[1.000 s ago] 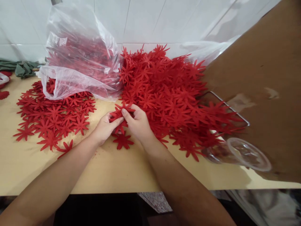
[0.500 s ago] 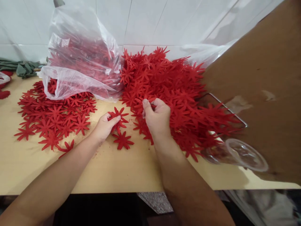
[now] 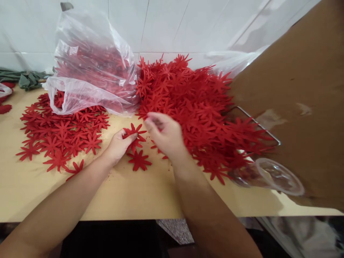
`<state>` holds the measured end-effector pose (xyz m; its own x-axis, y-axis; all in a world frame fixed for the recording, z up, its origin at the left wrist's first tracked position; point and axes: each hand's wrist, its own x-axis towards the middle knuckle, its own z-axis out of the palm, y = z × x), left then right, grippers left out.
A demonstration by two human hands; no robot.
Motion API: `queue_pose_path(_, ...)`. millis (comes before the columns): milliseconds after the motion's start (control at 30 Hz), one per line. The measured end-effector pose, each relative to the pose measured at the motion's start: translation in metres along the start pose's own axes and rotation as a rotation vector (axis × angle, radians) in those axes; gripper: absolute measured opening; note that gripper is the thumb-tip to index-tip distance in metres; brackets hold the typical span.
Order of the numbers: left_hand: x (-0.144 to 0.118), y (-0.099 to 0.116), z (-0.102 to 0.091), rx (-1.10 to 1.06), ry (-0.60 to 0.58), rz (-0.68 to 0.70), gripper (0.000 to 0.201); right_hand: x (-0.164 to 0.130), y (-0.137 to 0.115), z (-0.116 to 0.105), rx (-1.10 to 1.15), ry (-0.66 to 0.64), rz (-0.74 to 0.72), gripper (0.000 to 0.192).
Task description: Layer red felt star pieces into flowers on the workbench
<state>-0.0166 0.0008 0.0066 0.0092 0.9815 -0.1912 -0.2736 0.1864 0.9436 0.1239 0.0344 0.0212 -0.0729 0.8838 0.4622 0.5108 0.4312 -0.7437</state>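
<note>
Between thumb and fingers, my left hand (image 3: 118, 145) grips a small stack of red fabric flower cut-outs (image 3: 135, 133) with several narrow petals. One loose red flower (image 3: 139, 160) lies flat on the table just below that hand. To the right, my right hand (image 3: 166, 138) is curled with thumb and fingers drawn together; it is blurred, and I cannot make out what is in it. It hovers at the left edge of a large heap of red flowers (image 3: 185, 93).
A clear plastic bag (image 3: 94, 71) of red flowers stands against the tiled wall. In front of it spreads a flatter pile of flowers (image 3: 61, 139). Brown cardboard (image 3: 295, 89) leans at right, beside a clear plastic cup (image 3: 279, 175). Green fabric leaves (image 3: 29, 79) lie far left.
My right hand has moved left from the big heap, closer to my left hand. The left hand stays in place with its flowers.
</note>
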Motion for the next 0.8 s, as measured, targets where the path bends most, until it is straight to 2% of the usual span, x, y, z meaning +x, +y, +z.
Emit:
queue_pose_path(67,0.000,-0.001,0.000,0.010,0.002,0.024,0.018,-0.006,-0.010,0.014,0.158,-0.267,0.072,0.023)
queue_pose_path(133,0.000,-0.001,0.000,0.038,-0.015,0.053,0.017,-0.009,-0.011,0.020,0.266,-0.345,0.114,0.018)
queue_pose_path(267,-0.003,0.001,0.000,0.080,-0.092,0.084,0.018,-0.004,0.001,0.018,0.342,-0.150,0.157,0.012)
queue_pose_path(467,-0.005,0.003,0.001,0.077,-0.053,0.011,0.012,-0.001,0.005,0.011,0.168,-0.003,0.170,0.020)
queue_pose_path(533,-0.004,0.003,0.001,0.084,-0.038,0.009,0.012,0.002,0.007,0.003,0.102,0.075,0.155,0.022)
queue_pose_path(700,-0.002,0.002,0.001,0.074,-0.013,0.003,0.017,0.013,0.019,-0.026,-0.068,0.371,0.197,0.038)
queue_pose_path(800,-0.002,0.002,0.000,0.072,-0.013,0.014,0.019,0.016,0.023,-0.031,-0.048,0.388,0.224,0.046)
